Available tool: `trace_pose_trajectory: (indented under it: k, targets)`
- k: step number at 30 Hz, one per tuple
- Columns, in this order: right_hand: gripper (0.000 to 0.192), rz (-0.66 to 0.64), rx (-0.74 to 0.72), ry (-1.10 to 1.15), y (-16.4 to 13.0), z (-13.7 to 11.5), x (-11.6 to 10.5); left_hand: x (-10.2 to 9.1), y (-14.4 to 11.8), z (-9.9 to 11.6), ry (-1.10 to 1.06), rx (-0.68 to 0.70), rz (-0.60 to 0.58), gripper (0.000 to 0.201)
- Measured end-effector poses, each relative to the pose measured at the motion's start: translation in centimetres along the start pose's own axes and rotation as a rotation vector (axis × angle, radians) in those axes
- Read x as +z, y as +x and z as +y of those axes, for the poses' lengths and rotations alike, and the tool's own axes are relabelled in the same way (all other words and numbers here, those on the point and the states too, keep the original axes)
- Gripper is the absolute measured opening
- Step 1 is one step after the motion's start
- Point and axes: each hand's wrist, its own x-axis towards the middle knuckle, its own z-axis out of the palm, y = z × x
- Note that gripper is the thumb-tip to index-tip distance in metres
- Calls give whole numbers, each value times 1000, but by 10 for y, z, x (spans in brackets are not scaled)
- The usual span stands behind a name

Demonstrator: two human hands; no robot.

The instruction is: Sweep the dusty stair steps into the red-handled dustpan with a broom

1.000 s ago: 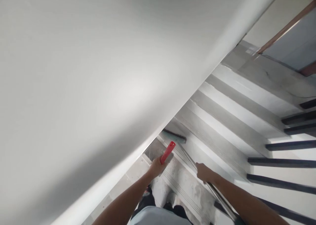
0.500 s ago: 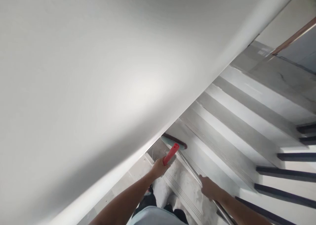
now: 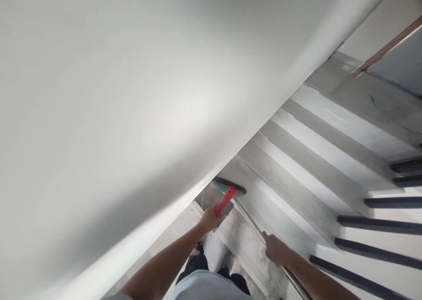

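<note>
Fingers of the left hand [image 3: 208, 218] wrap around a red handle [image 3: 224, 201], which looks like a dustpan's, though its pan is mostly hidden; fingers of the right hand [image 3: 275, 250] close round a metal broom pole [image 3: 253, 223] that runs far-left to a teal broom head [image 3: 228, 187] lying on a grey stair tread [image 3: 296, 194] tight against the white wall [image 3: 132, 115]. Both feet stand on a lower step, dark balusters [image 3: 379, 223] off to the right. With both hands full on stairs, a misstep could mean a fall, and the head could jam in the wall corner and leave dust there.
</note>
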Motion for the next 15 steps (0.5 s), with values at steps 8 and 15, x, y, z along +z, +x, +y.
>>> trace_pose_trajectory:
  k: [8,15]
  targets:
    - [68,-20,286,357,-72,72,27,0,0,-1,31,2,-32,29]
    - [69,-27,252,266,-60,37,80,1,6,-6,29,-34,-53,31]
